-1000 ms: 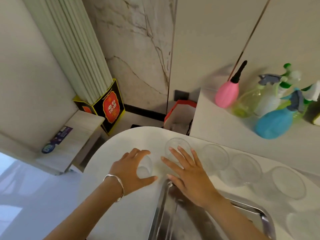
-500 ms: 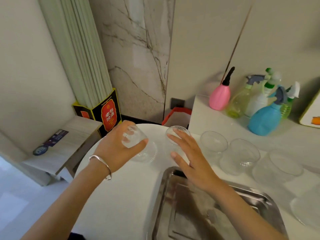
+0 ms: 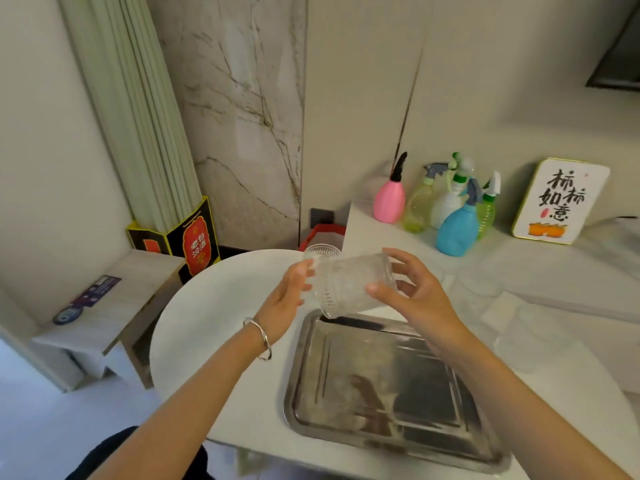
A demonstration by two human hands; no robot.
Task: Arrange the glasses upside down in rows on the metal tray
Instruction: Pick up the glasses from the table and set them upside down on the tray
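Observation:
A clear ribbed glass hangs tilted on its side above the far left corner of the metal tray. My left hand presses its left end and my right hand grips its right end, thumb in front and fingers over the top. A second glass stands upright on the white table just behind. Several more clear glasses stand faintly to the right of the tray. The tray lies flat on the table in front of me.
Spray bottles, pink and blue among them, and a white sign stand on the raised ledge at the back right. The round table's edge curves at the left, over a low wooden bench.
My left hand lifted a glass off the table and brought it right, above the tray's far corner. My right hand left the standing glass and took hold of the lifted one. The view tilted up.

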